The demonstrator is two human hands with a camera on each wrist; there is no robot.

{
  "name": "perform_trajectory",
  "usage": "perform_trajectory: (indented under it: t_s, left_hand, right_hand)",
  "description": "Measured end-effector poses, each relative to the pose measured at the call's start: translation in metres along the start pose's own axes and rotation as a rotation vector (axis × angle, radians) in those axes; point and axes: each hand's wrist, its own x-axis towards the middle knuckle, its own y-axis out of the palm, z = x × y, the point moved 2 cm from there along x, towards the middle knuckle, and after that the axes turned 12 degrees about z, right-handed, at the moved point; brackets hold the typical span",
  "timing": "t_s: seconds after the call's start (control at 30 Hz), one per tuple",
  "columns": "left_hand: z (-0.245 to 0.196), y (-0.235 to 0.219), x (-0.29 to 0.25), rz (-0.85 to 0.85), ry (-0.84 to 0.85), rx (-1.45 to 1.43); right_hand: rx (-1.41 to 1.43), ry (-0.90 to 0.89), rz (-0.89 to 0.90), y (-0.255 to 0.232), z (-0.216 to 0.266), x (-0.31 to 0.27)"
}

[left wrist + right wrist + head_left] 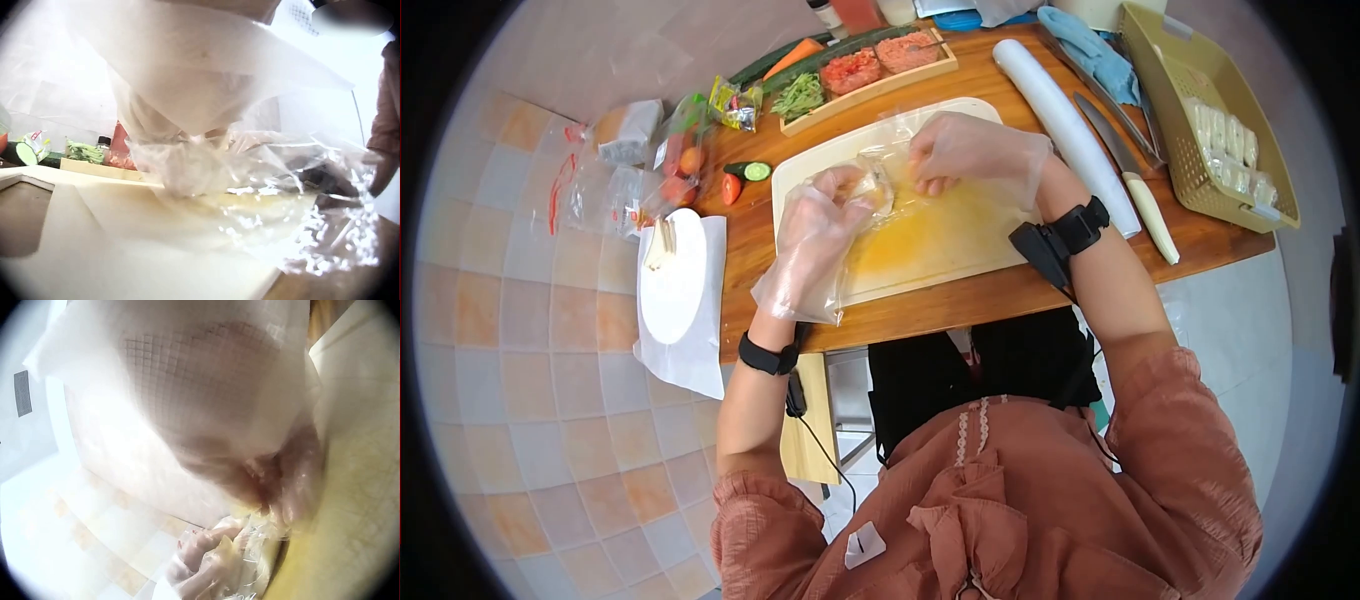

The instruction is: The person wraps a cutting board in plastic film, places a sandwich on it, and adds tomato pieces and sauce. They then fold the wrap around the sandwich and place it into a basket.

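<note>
Both hands wear clear plastic gloves over a white cutting board (870, 290) stained yellow. The left hand (810, 230) grips a small bundle (877, 190) wrapped in clear plastic film, its filling hard to make out. Close to its right, the right hand (975, 155) has its fingers curled, fingertips pinching the film (253, 531). In the left wrist view the loose glove covers most of the left hand (187, 112), and shiny crumpled film (325, 244) spreads to the right.
Right of the board lie a cling film roll (1065, 135), a knife (1122, 155) and a basket (1145, 85) of wrapped pieces. Behind stands a wooden tray (875, 93) with shredded vegetables. At left are a cut cucumber (750, 171), tomato (731, 188) and white plate (675, 300).
</note>
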Motion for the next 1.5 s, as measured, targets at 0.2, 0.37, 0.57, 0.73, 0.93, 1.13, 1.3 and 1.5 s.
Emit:
perform_trajectory:
  t_s: [0.2,0.37,0.57,0.73,0.93,1.13,1.3,1.5]
  left_hand:
    - [0.006,0.002,-0.003,-0.010,-0.060,-0.093]
    - [0.026,0.009,-0.008,0.031,-0.064,-0.217]
    - [-0.005,0.006,-0.013,0.082,-0.235,-0.638]
    - [-0.001,0.015,-0.007,-0.016,-0.019,-0.199]
    - [-0.003,0.016,0.003,-0.042,-0.125,0.142]
    - [0.005,0.012,0.003,-0.121,-0.110,0.093]
    - [0.028,0.015,0.004,-0.068,-0.141,-0.117]
    - [0.035,0.012,0.004,-0.035,-0.162,-0.154]
  right_hand:
    - [-0.096,-0.091,0.014,0.000,-0.003,0.004]
    - [-0.293,-0.266,-0.096,0.002,0.002,0.004]
    - [-0.375,-0.335,-0.180,0.008,0.013,-0.004]
    - [-0.423,-0.361,-0.228,0.006,0.013,-0.002]
    - [-0.547,-0.449,-0.278,0.023,0.014,0.011]
    - [-0.589,-0.637,-0.450,0.034,0.007,0.020]
    - [-0.654,-0.657,-0.528,0.035,0.005,0.021]
    - [-0.706,-0.611,-0.439,0.040,0.006,0.019]
